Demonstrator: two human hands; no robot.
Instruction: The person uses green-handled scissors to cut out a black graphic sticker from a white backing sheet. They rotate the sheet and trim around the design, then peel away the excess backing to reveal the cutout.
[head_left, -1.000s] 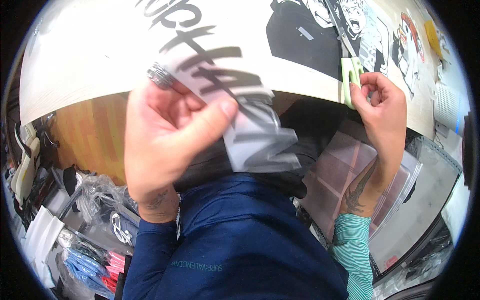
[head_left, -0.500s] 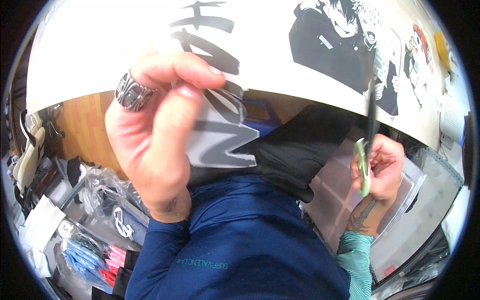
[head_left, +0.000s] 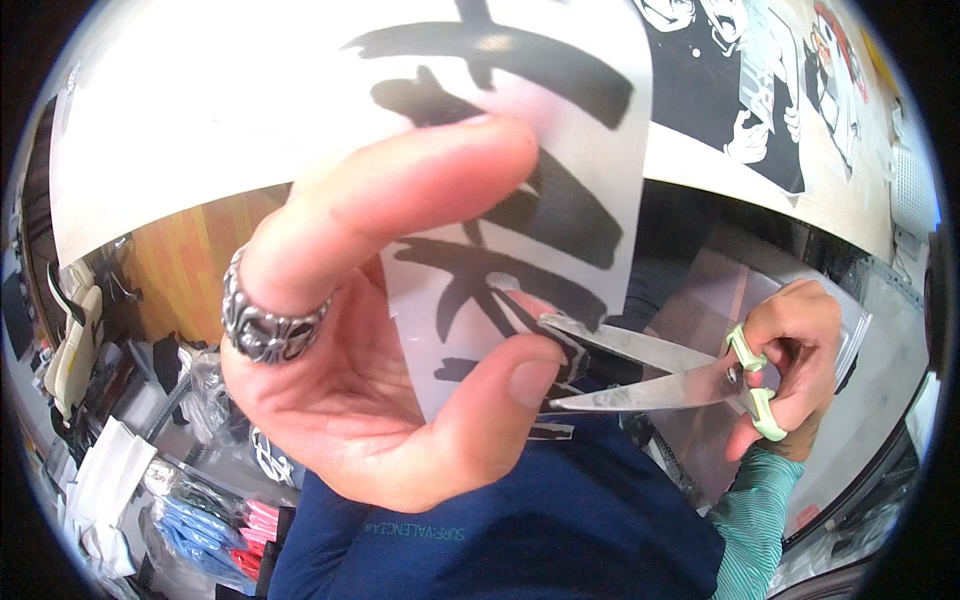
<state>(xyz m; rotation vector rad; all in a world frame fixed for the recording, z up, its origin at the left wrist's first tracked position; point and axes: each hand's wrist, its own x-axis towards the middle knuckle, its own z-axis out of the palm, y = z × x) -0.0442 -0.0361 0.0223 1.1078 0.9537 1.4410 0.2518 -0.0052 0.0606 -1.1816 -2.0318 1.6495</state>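
My left hand (head_left: 370,385), with a chunky silver ring (head_left: 270,325), holds up a translucent sheet of printed film (head_left: 600,140) marked with black brush strokes. The forefinger and thumb lie on its near side, and other fingers show faintly through it. From the right, my right hand (head_left: 800,340) grips scissors (head_left: 665,395) by their pale green handles. Their blades are spread and point left at the film's lower end, near my left thumb. Whether they touch the film I cannot tell. A small dark strip with a pale edge (head_left: 550,432) shows just below the blade tips.
A white table (head_left: 180,130) lies ahead; black-and-white cartoon prints (head_left: 700,90) are on it at the right. Clear plastic sheets (head_left: 690,290) stand at my right. Bagged blue and pink clothes (head_left: 205,535) lie low at the left, near a pale chair (head_left: 75,325).
The film has come up closer with my left hand, which has turned and opened out a little. The scissors have swung from upright at the right to pointing left, blades now spread.
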